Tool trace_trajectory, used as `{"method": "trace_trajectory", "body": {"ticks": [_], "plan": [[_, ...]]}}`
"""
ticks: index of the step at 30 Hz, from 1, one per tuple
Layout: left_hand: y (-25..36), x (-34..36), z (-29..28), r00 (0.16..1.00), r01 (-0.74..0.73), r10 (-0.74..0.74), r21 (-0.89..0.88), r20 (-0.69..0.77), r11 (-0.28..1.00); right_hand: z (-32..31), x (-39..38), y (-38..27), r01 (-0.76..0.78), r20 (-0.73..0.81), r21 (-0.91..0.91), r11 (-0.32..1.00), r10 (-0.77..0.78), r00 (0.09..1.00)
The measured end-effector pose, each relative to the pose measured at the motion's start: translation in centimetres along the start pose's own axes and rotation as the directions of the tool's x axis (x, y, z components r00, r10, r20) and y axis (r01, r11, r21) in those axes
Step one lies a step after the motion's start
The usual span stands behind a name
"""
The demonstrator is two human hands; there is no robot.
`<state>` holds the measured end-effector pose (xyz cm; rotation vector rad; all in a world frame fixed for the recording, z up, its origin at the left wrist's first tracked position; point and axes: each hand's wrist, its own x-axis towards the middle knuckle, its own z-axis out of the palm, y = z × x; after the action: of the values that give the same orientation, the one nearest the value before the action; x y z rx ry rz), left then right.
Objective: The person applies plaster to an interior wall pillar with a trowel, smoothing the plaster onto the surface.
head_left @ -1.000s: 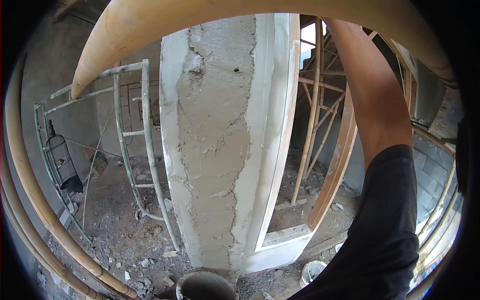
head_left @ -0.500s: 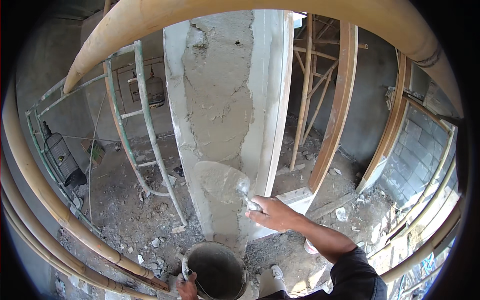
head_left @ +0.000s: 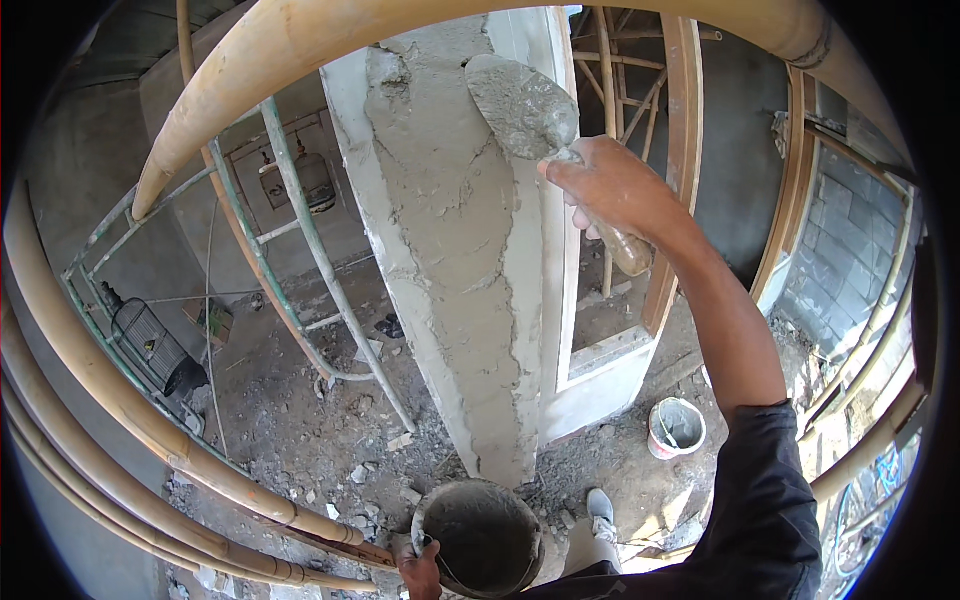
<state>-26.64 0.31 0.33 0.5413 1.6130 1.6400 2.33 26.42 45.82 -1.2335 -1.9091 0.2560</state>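
My right hand (head_left: 610, 190) is closed round the handle of a trowel (head_left: 522, 105), whose blade is coated in wet grey mortar. The blade lies against or just in front of the upper part of a column (head_left: 450, 240), near its right edge. Rough mortar covers the column's middle, with paler smooth strips along both sides. At the bottom, my left hand (head_left: 420, 570) grips the rim or handle of a dark bucket (head_left: 425, 520) at its left side. Mortar shows inside the bucket, and its underside is hidden.
A thick bamboo pole (head_left: 500, 12) crosses overhead, and more bamboo poles (head_left: 130, 420) curve along the left. A green metal frame (head_left: 300, 220) stands left of the column. Wooden frames (head_left: 680, 150) rise on the right. A small white bucket (head_left: 660, 440) sits on the rubble-strewn ground.
My right hand has swept the trowel up the column and to the right. The view has shifted, and the small white bucket now shows fully. My left hand stays at the dark bucket.
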Motion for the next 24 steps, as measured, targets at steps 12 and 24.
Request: {"method": "trace_trajectory", "body": {"ticks": [12,24], "plan": [[-3.8,1.6,-2.2,0.998,0.004,0.003,0.1,-0.066,0.995,0.6,-6.7,-0.3,0.091,0.152,-0.32,0.943,-0.044,0.987],[-2.1,0.8,-0.5,0.994,0.086,-0.086,0.012,0.071,0.996,-1.0,-1.8,-0.7,-0.014,-0.05,-0.064,0.998,0.011,0.999]]}}
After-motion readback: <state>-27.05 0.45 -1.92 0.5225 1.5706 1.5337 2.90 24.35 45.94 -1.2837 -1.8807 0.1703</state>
